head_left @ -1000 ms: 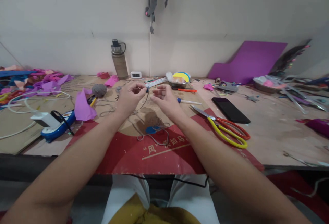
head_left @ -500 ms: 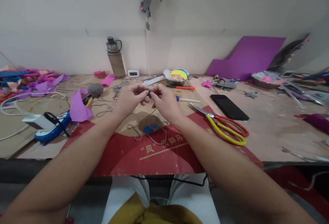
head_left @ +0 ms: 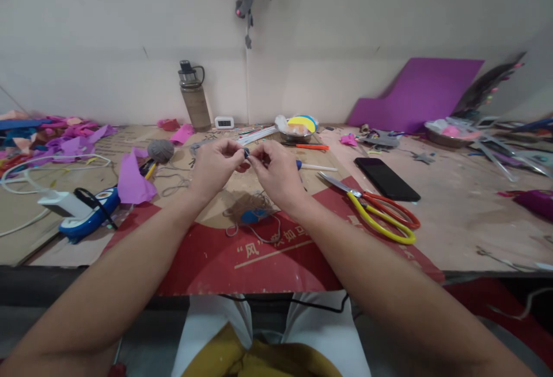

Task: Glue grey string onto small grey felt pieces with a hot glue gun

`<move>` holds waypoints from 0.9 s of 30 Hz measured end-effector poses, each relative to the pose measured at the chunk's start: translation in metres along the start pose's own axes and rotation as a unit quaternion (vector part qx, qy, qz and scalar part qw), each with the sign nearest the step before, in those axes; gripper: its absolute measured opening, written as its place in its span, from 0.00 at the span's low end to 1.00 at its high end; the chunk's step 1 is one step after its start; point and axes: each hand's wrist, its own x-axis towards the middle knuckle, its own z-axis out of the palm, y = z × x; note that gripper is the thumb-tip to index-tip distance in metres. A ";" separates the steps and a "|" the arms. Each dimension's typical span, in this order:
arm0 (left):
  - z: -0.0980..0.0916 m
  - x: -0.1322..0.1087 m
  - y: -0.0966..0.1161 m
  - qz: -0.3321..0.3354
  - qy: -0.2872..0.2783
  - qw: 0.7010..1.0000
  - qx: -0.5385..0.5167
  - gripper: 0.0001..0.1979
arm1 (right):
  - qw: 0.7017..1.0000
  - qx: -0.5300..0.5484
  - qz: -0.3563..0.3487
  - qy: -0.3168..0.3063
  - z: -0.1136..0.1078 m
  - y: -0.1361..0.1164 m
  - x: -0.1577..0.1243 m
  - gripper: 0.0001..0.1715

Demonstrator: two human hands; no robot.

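Over cluttered worktop, pinching dark bead between fingers of left hand and right hand, yarn trailing below. Seemingly threading; calls for steady alignment.

Two hands are counted left of the scissors: one left hand and one right hand. One small dark piece, perhaps a bead, is pinched between them. One black phone is seen just behind the scissors. Behind and left of the scissors, one orange pen and one white pen are counted, and further left one yarn ball and one water bottle.
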 end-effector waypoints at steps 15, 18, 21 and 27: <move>0.004 -0.001 0.000 -0.021 -0.008 0.998 -0.054 0.05 | 0.996 0.040 0.078 0.014 0.005 0.000 0.002 0.09; 0.003 0.000 -0.003 -0.011 -0.026 0.998 -0.052 0.06 | 0.995 0.050 0.086 0.013 0.004 0.001 0.002 0.09; 0.003 0.001 -0.005 0.002 -0.043 0.998 -0.049 0.07 | 0.994 0.052 0.092 0.008 0.003 0.002 0.002 0.09; 0.004 -0.001 -0.004 -0.003 -0.041 0.998 -0.055 0.07 | 0.995 0.053 0.089 0.005 0.003 0.002 0.002 0.11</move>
